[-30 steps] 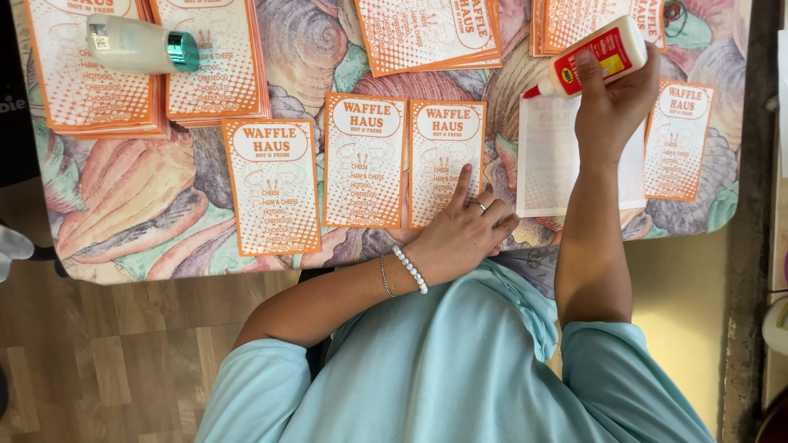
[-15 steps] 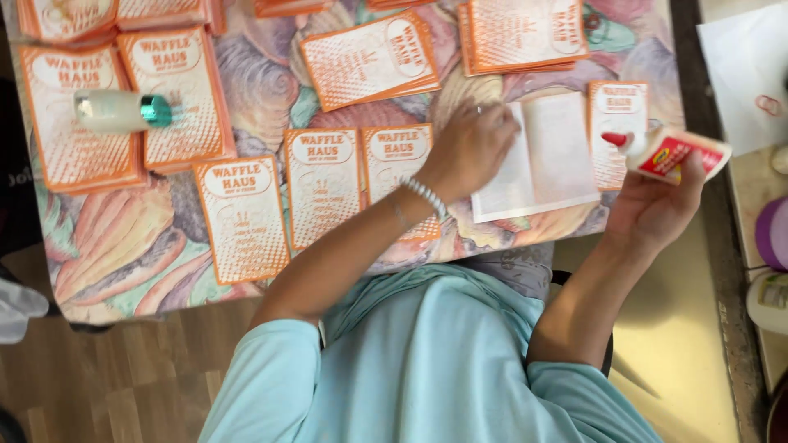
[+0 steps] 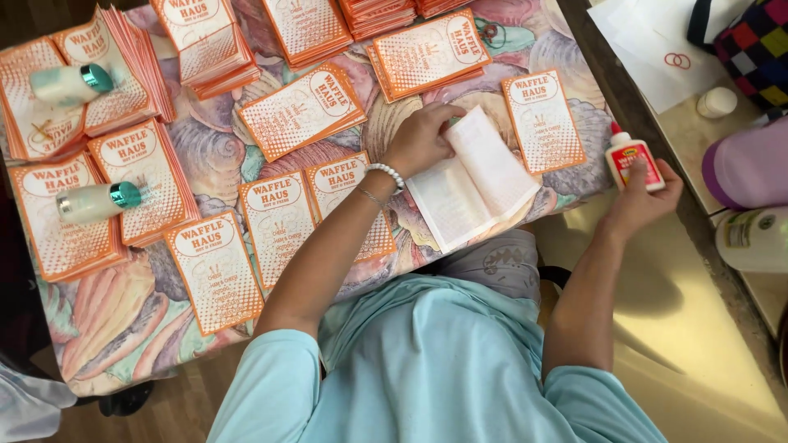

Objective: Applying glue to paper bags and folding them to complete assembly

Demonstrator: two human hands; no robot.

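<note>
My left hand (image 3: 420,139), a white bead bracelet on its wrist, rests on an open white booklet (image 3: 480,184) and holds one page lifted in a curl. The booklet lies on the shell-patterned tablecloth (image 3: 205,164) among orange printed cards (image 3: 215,271). Off to the right, my right hand (image 3: 644,197) grips a small white glue bottle (image 3: 632,160) with a red label and orange tip. The bottle stands upright at the table's right edge, beside an orange card (image 3: 543,121).
Stacks of orange cards (image 3: 205,41) cover the table's far and left parts. Two white tubes with teal caps (image 3: 74,82) (image 3: 98,201) lie on the left stacks. On the right counter are white paper with rubber bands (image 3: 677,60), a purple object (image 3: 751,164) and a white bottle (image 3: 755,238).
My right hand carried the glue bottle from above the booklet out to the table's right edge. My left hand moved off the orange cards onto the booklet and lifted a page.
</note>
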